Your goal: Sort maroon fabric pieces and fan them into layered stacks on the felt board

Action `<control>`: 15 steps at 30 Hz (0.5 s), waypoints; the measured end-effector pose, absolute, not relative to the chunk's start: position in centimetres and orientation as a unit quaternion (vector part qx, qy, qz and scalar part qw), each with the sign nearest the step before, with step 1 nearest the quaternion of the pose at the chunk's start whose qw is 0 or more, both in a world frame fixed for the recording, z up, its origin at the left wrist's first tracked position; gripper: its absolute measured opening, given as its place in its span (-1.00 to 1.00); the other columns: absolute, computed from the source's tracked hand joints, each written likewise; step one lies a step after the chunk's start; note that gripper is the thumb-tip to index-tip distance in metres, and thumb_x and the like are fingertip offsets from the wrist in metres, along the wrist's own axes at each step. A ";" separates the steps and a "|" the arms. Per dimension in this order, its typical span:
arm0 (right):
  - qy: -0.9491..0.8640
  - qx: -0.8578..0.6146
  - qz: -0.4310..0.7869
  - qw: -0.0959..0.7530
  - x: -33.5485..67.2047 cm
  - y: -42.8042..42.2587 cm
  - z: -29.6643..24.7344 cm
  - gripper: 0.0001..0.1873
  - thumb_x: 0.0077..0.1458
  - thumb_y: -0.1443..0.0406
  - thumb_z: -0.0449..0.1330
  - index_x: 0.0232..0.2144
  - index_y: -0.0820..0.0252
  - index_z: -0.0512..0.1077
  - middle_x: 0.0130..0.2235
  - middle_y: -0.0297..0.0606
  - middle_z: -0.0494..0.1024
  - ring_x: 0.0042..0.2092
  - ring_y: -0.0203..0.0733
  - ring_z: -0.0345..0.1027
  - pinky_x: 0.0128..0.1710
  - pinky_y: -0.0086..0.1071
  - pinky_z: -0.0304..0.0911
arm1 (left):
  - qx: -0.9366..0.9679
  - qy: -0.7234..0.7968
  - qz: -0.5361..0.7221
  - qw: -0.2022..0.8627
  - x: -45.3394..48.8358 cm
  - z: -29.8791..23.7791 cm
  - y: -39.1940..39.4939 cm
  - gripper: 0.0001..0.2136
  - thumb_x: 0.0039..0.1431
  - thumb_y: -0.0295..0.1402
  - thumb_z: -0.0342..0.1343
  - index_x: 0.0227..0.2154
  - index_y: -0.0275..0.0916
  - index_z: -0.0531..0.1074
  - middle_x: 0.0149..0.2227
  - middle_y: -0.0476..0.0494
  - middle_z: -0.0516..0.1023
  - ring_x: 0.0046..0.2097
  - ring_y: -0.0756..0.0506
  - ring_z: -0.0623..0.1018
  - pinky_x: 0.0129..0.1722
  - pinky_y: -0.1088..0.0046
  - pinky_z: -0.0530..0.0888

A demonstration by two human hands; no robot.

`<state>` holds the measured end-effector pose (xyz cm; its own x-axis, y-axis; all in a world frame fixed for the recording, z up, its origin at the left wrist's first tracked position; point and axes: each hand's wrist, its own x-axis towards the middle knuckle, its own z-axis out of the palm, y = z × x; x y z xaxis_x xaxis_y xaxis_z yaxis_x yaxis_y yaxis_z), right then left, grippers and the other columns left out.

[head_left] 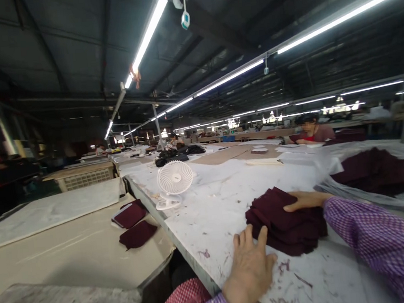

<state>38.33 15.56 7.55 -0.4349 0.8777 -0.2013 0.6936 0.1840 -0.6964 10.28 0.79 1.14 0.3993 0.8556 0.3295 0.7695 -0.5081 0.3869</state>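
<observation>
A stack of dark maroon fabric pieces (pixel 283 222) lies on the white desk (pixel 208 217), its layers slightly uneven. The right hand (pixel 307 200) rests on its right side; whether it grips any layers cannot be told. The left hand (pixel 250 266) has its fingers spread apart at the stack's near left edge. Thread scraps (pixel 284 267) lie close by. Right of the stack, clear plastic (pixel 325 187) surrounds more maroon cloth (pixel 379 172). Farther left stands a white fan (pixel 175 178); beyond, a co-worker (pixel 320 133) sits across the desk.
</observation>
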 end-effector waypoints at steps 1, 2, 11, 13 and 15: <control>-0.755 -0.513 0.388 0.128 38.1 15.3 7.7 -0.35 -0.18 0.02 0.29 -0.02 0.15 0.43 -0.04 -0.21 0.51 0.02 0.09 0.34 0.07 -0.17 0.23 | 0.835 0.486 0.245 0.082 10.3 1.2 0.9 -0.49 0.20 -0.25 -0.09 0.22 -0.06 0.04 0.25 -0.32 0.05 0.22 -0.32 0.16 0.17 -0.03 0.13; -0.751 -0.511 0.397 0.131 37.9 15.2 7.9 -0.34 -0.19 0.03 0.30 -0.02 0.16 0.42 -0.04 -0.20 0.51 0.02 0.08 0.34 0.07 -0.17 0.23 | 0.840 0.480 0.243 0.077 10.3 1.3 1.1 -0.51 0.19 -0.27 -0.07 0.19 0.01 0.08 0.27 -0.27 -0.01 0.22 -0.32 0.16 0.16 -0.04 0.14; -0.735 -0.508 0.425 0.146 38.4 15.1 7.3 -0.42 -0.13 0.10 0.28 -0.04 0.22 0.41 -0.08 -0.17 0.53 -0.04 0.01 0.38 -0.02 -0.26 0.28 | 0.872 0.451 0.186 0.035 10.3 2.7 4.3 -0.56 0.20 -0.17 -0.08 0.13 -0.11 0.22 0.26 -0.27 0.08 0.13 -0.33 0.29 0.10 -0.02 0.22; -0.733 -0.521 0.410 0.153 38.8 14.4 7.0 -0.51 -0.05 0.16 0.25 -0.06 0.24 0.43 -0.11 -0.15 0.54 -0.07 -0.02 0.40 -0.06 -0.32 0.29 | 0.827 0.533 0.176 0.019 9.6 2.5 5.4 -0.57 0.21 -0.20 -0.12 0.06 -0.33 0.29 0.18 -0.38 0.22 0.12 -0.34 0.30 0.10 0.01 0.23; -0.750 -0.541 0.335 0.181 38.1 14.4 6.6 -0.63 0.03 0.21 0.22 -0.10 0.24 0.44 -0.14 -0.16 0.54 -0.12 -0.09 0.42 -0.12 -0.34 0.32 | 0.791 0.590 0.162 0.009 8.6 2.1 6.1 -0.57 0.23 -0.23 -0.16 0.02 -0.43 0.33 0.13 -0.44 0.29 0.13 -0.35 0.29 0.10 0.00 0.22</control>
